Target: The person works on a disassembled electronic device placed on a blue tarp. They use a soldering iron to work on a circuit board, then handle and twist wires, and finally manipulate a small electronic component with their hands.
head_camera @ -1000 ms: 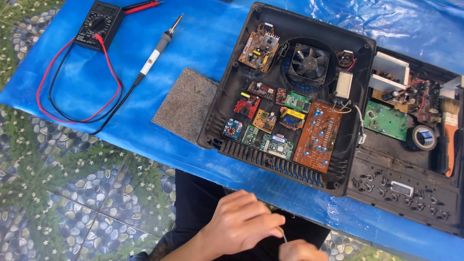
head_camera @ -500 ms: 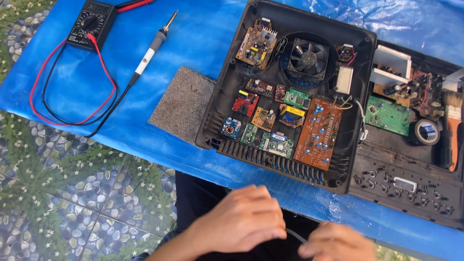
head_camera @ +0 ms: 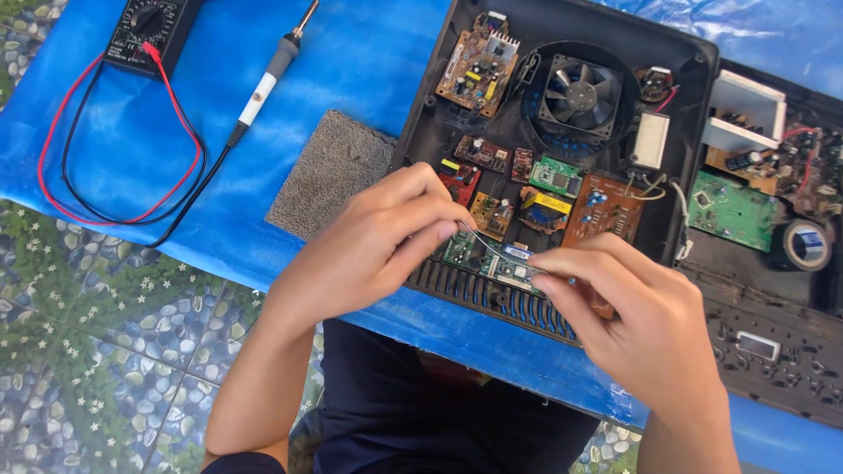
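Both hands over the open black case [head_camera: 421,132]: left hand [head_camera: 369,246] and right hand [head_camera: 632,316] each pinch an end of a thin wire [head_camera: 481,246], stretched just above the small green board [head_camera: 492,261] at the case's near edge. Risky, I'd say: one tug could snap it or scrape neighbouring parts.

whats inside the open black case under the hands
Inside the black case: several small circuit boards, a cooling fan and thin wires. The left hand and right hand cover the boards along its front edge.
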